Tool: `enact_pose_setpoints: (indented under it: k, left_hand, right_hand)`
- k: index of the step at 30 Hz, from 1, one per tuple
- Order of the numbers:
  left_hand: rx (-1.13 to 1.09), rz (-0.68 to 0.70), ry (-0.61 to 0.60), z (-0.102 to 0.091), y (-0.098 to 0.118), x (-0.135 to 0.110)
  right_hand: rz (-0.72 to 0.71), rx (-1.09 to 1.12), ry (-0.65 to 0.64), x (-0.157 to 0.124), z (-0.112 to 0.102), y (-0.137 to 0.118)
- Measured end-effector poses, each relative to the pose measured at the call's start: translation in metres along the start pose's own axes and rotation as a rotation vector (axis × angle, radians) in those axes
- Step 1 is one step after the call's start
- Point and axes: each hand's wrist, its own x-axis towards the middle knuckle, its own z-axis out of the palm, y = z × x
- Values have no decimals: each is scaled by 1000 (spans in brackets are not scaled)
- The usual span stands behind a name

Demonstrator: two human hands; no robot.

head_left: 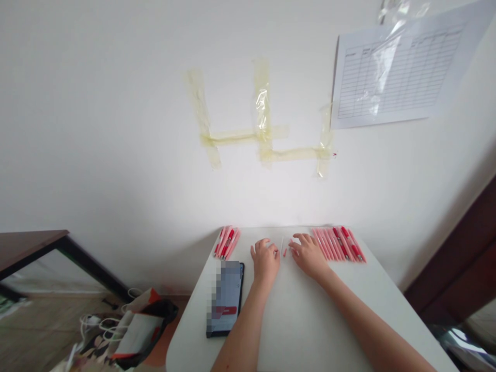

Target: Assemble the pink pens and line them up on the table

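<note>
My left hand (265, 258) rests on the white table (310, 320) with its fingers curled, pinched on something small I cannot make out. My right hand (308, 253) lies beside it, fingers bent down onto the tabletop. Between the two hands lie a thin white refill (281, 244) and a small red pen piece (284, 252). A small group of pink and red pens (227, 243) lies to the left of my left hand. A longer row of several pink and red pens (339, 244) lies just right of my right hand.
A phone (226, 298) lies screen-up on the table's left side. The table stands against a white wall with tape strips (263, 139) and a printed sheet (395, 77). Bags and cables (127, 330) lie on the floor at left, beside a dark table (34, 248).
</note>
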Motion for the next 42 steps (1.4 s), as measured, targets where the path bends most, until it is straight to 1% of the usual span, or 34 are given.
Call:
enact_pose_setpoints:
  k: [4, 9, 15, 21, 27, 34, 42]
  left_hand:
    - [-10, 17, -10, 2, -1, -1]
    - [28, 6, -44, -1, 2, -2]
    - [32, 5, -53, -5, 8, -3]
    - [28, 20, -26, -2, 8, -3]
    - [29, 8, -42, -1, 8, -3]
    - [39, -15, -26, 0, 9, -3]
    - [59, -21, -36, 0, 11, -2]
  right_hand:
    - [-9, -22, -45, 0, -1, -2]
    - [-16, -17, -82, 1, -1, -2]
    - [-2, -14, -37, 0, -1, -1]
    - [4, -1, -56, 0, -3, 0]
    - [-8, 14, -77, 2, -3, 1]
    - [13, 20, -41, 1, 0, 2]
    - [-5, 0, -51, 1, -1, -1]
